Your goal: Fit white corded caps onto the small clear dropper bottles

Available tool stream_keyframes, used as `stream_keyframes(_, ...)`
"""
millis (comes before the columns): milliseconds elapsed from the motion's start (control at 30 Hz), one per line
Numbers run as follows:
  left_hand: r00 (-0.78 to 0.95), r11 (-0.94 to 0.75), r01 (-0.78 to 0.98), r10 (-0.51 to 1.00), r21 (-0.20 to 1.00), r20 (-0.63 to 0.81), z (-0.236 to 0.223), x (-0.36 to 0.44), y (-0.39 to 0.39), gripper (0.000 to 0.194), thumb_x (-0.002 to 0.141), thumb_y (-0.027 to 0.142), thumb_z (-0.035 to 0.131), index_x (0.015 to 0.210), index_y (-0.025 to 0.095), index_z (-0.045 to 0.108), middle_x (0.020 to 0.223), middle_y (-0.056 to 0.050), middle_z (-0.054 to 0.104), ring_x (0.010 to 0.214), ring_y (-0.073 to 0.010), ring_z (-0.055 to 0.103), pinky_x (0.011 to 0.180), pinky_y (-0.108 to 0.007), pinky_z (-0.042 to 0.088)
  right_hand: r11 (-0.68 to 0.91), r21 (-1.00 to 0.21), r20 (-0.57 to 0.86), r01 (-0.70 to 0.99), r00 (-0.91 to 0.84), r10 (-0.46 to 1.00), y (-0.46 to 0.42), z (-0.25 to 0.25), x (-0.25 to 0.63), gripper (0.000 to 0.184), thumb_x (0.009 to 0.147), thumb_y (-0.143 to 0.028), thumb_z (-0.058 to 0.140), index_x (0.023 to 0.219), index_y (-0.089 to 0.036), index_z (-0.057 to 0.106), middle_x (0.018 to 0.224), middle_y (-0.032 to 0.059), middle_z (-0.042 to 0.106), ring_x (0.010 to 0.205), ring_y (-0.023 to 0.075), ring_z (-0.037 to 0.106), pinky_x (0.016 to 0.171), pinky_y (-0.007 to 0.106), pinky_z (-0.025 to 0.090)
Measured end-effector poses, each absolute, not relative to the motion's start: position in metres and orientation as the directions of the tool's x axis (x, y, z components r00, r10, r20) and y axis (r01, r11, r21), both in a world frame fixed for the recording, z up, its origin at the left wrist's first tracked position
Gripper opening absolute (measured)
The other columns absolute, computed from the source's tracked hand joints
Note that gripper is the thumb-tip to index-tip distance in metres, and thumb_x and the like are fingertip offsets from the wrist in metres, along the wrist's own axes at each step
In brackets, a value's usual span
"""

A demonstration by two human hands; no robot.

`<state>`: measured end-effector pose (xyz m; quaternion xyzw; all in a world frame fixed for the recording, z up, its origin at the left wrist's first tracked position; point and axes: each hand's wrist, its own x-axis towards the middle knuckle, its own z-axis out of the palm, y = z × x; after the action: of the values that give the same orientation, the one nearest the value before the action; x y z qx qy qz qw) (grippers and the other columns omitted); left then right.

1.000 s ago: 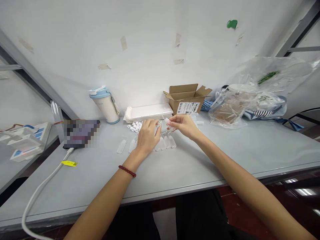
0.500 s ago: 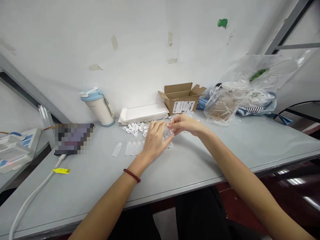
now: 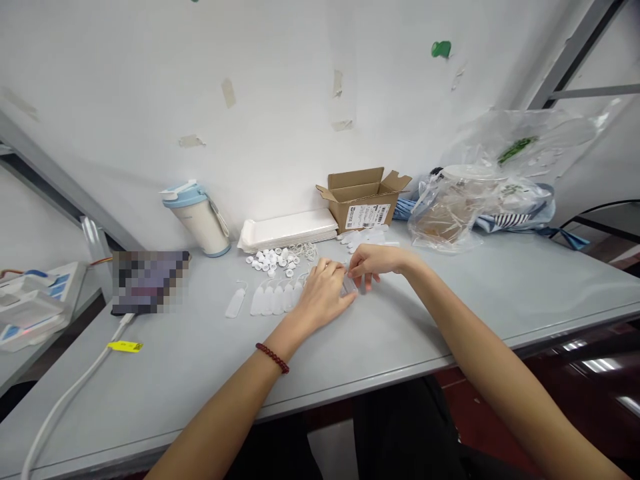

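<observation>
- Left hand (image 3: 324, 292): fingers and thumb closed about a clear piece (image 3: 349, 285).
- Right hand (image 3: 376, 261): fingertips at that piece's upper end; cannot tell whether they pinch it.
- Left of the grip: a row of translucent pieces (image 3: 273, 299).
- Beyond, leftward: white caps (image 3: 273, 257).
- Straight beyond: cardboard box (image 3: 367, 217).

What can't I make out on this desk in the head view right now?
All in the head view:
Row of translucent pieces: right end hidden behind the left hand.
Clear piece between that and the right hand: partly covered by both.
Label: print too small to read.
Cardboard box: bottom inside hidden by its front wall.
Dark device: surface pixelated.
White cable: cut off by the bottom edge.
</observation>
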<state>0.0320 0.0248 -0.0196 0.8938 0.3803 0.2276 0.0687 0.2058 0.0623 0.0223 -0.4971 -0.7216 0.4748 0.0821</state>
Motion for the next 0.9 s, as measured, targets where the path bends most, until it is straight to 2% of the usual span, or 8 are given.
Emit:
stream_keyframes(267,0.607,-0.687,0.676,0.724,0.268,0.327,-0.0186,0.0283,0.0234,0.034,0.077,0.038,0.062,0.102,0.015,0.057,0.104,-0.010,0.060,0.105,-0.0291,0.046,0.087,-0.043,0.042,0.078,-0.747,-0.362,0.660,-0.502,0.785,0.0605,0.0228,0.2033,0.015,0.070,-0.027,0.059,0.066,-0.014,0.066,0.063,0.0046,0.069,0.045,0.0125,0.060,0.043,0.023,0.039)
stream_keyframes(600,0.603,-0.674,0.710,0.732,0.206,0.317,-0.0200,0.0263,0.0219,0.035,0.081,0.041,0.058,0.104,0.014,0.056,0.104,-0.010,0.058,0.105,-0.0275,0.046,0.087,-0.040,0.042,0.093,-0.712,-0.398,0.696,-0.509,0.763,0.0613,0.0251,0.2024,0.020,0.071,-0.031,0.059,0.074,-0.012,0.065,0.067,0.0057,0.070,0.056,0.0143,0.064,0.051,0.023,0.042)
stream_keyframes(900,0.624,-0.691,0.705,0.711,0.160,0.324,-0.0190,0.0256,0.0202,0.040,0.083,0.045,0.054,0.106,0.012,0.055,0.106,-0.012,0.057,0.105,-0.0276,0.046,0.088,-0.040,0.041,0.112,-0.713,-0.389,0.692,-0.523,0.758,0.0618,0.0246,0.2033,0.019,0.071,-0.032,0.058,0.070,-0.013,0.062,0.067,0.0051,0.069,0.057,0.0139,0.063,0.053,0.024,0.043)
